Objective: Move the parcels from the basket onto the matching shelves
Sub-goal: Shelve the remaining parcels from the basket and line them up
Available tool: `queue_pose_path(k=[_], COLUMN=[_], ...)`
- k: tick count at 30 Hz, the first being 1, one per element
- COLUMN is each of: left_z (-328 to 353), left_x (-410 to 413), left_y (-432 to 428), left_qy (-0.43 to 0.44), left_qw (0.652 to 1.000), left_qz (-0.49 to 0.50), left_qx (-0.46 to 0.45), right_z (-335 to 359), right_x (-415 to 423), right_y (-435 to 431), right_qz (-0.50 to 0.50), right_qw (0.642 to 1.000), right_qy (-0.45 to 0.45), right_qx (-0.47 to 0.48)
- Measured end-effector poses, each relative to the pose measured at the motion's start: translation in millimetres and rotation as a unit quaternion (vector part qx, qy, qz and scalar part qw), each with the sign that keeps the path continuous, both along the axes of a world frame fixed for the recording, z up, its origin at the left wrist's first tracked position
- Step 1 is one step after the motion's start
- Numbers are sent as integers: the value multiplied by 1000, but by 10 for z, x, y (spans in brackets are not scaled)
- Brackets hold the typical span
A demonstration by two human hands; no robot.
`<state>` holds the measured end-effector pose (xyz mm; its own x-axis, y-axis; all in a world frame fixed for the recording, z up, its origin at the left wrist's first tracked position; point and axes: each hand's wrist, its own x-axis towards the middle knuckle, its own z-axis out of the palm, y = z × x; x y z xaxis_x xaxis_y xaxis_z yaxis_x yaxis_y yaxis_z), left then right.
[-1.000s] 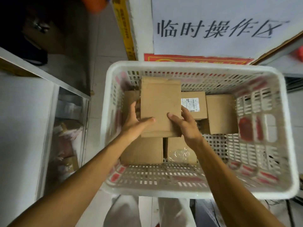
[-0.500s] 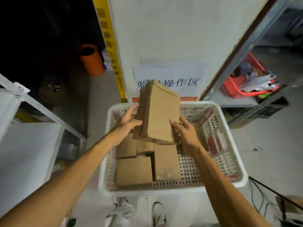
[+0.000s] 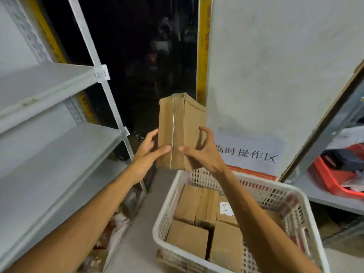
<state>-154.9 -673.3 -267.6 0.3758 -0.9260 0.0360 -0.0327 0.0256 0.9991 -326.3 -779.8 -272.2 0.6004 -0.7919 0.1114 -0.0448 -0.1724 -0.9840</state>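
I hold a brown cardboard parcel [image 3: 180, 127] upright in the air, its taped seam facing me. My left hand [image 3: 148, 154] grips its left edge with the thumb on the front. My right hand [image 3: 201, 152] pinches its right side, thumb near the seam. Below stands the white plastic basket [image 3: 283, 196] with several more brown parcels [image 3: 187, 237]; one carries a white label reading A-1 [image 3: 225, 208]. Grey metal shelves [image 3: 49, 138] rise at my left, with a small tag [image 3: 101, 74] on the upright of the upper one.
A white pillar with a paper sign [image 3: 250, 152] stands behind the basket. To the right, another shelf [image 3: 325, 196] carries a red tray [image 3: 334, 178]. Bagged goods [image 3: 110, 229] lie on the lowest left shelf. Behind the parcel the room is dark.
Both hands lifted the parcel out of the basket and turned it upright with its seam toward me. My view rose and swung left to the grey shelves.
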Motion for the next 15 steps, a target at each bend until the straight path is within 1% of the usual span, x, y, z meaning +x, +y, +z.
queue_pose_path(k=[1, 4, 5, 8, 10, 12, 15], left_z=[114, 418, 514, 690, 725, 775, 808], left_x=[109, 455, 553, 838, 1062, 1264, 1524], left_y=[89, 317, 405, 688, 883, 1085, 1350], left_qy=[17, 119, 131, 119, 119, 93, 47], left_qw=[1000, 990, 988, 990, 991, 993, 993], left_qz=[10, 43, 58, 68, 57, 62, 99], left_qx=[-13, -64, -65, -21, -24, -30, -44], right_z=[97, 388, 484, 726, 859, 965, 1045], right_x=[127, 523, 653, 1032, 1253, 1445, 1687], right_y=[51, 223, 289, 485, 600, 689, 819], right_qz=[12, 51, 67, 126, 168, 198, 211], right_qw=[1000, 995, 993, 981, 974, 970, 968], right_qy=[-22, -83, -100, -144, -152, -142, -119], right_qx=[1, 12, 15, 29, 24, -7, -71])
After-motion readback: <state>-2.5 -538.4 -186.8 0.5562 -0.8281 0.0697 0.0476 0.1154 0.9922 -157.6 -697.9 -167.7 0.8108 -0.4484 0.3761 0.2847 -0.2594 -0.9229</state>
